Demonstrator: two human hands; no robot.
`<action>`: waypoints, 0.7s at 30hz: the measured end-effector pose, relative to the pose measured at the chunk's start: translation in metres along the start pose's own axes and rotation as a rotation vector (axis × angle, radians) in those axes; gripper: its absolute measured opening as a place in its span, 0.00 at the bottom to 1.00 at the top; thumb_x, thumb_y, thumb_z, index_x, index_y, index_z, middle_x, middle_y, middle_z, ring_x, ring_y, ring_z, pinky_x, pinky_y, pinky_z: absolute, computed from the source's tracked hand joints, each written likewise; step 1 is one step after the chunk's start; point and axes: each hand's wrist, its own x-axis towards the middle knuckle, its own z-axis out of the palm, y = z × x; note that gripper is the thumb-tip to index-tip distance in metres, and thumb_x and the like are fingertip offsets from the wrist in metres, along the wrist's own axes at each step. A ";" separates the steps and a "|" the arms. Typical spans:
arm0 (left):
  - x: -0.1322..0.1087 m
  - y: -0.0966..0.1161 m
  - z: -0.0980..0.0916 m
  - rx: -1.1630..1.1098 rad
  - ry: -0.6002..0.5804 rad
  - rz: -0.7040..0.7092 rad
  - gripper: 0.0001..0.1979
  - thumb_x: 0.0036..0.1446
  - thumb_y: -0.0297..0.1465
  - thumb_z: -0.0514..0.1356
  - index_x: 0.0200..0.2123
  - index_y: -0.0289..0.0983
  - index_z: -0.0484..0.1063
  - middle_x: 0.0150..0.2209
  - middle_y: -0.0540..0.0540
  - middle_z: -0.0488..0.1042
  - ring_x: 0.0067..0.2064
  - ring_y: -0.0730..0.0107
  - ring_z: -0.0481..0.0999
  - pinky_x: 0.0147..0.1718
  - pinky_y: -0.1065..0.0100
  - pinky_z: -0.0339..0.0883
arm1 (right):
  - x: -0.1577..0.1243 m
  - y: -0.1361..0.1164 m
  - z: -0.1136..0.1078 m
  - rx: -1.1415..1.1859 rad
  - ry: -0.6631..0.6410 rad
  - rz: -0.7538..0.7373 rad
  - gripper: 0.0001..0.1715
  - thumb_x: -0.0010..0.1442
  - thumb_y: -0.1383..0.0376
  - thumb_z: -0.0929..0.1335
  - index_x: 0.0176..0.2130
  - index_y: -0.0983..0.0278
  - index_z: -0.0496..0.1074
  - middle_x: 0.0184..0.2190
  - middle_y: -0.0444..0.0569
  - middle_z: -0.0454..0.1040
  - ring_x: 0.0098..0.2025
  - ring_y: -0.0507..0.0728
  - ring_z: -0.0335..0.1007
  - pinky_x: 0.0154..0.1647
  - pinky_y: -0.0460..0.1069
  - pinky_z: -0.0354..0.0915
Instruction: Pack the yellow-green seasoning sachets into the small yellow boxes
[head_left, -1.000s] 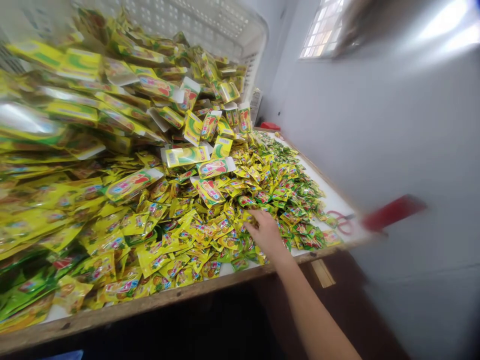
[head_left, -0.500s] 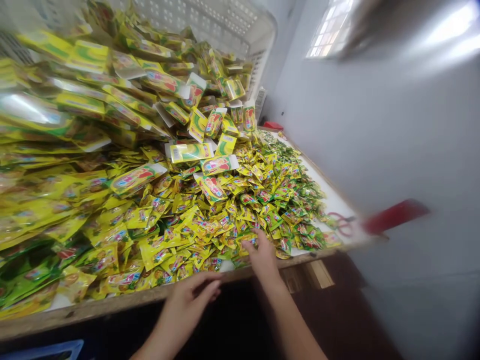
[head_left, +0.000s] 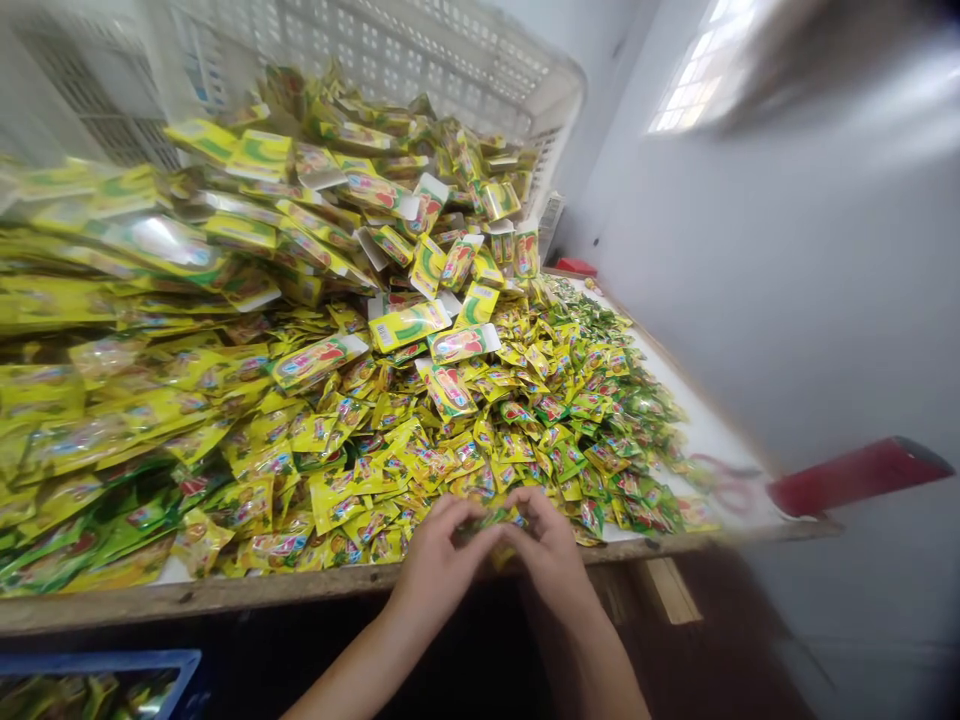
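My left hand (head_left: 444,548) and my right hand (head_left: 547,545) meet at the table's front edge, thumbs close together and fingers curled inward. Between them they grip small yellow and green packets (head_left: 496,518), mostly covered by the fingers, so how many cannot be told. Right behind the hands spreads a thick heap of similar shiny packets (head_left: 442,460). Small printed cartons (head_left: 465,343) with open flaps lie on top of that heap.
A white perforated crate (head_left: 555,110) full of cartons stands at the back. Scissors with pink handles (head_left: 731,490) and a red object (head_left: 855,480) lie at the right corner. Below the table's wooden edge (head_left: 225,590), a blue crate (head_left: 187,670) holds packets at lower left.
My left hand has moved right and up to meet my right hand, which has closed its fingers on packets. The view has shifted, with more of the blue crate showing.
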 end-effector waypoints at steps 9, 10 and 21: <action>-0.007 0.003 -0.022 -0.312 0.069 -0.186 0.14 0.55 0.42 0.63 0.32 0.36 0.74 0.28 0.49 0.73 0.29 0.70 0.71 0.28 0.70 0.65 | 0.004 -0.007 0.045 0.271 0.177 0.113 0.19 0.57 0.62 0.72 0.46 0.61 0.65 0.34 0.43 0.72 0.32 0.52 0.68 0.30 0.44 0.64; -0.008 0.002 -0.025 -0.323 0.072 -0.197 0.14 0.55 0.42 0.62 0.33 0.36 0.74 0.29 0.48 0.74 0.30 0.68 0.72 0.29 0.69 0.66 | 0.004 -0.005 0.050 0.288 0.198 0.129 0.19 0.56 0.61 0.72 0.45 0.61 0.64 0.34 0.44 0.72 0.31 0.52 0.68 0.28 0.44 0.64; -0.012 0.005 -0.043 -0.135 -0.024 -0.060 0.13 0.49 0.35 0.68 0.37 0.36 0.75 0.30 0.49 0.76 0.37 0.63 0.75 0.35 0.69 0.67 | 0.009 -0.009 0.060 -0.075 0.200 -0.027 0.20 0.53 0.63 0.73 0.45 0.62 0.67 0.35 0.45 0.71 0.36 0.54 0.68 0.38 0.47 0.66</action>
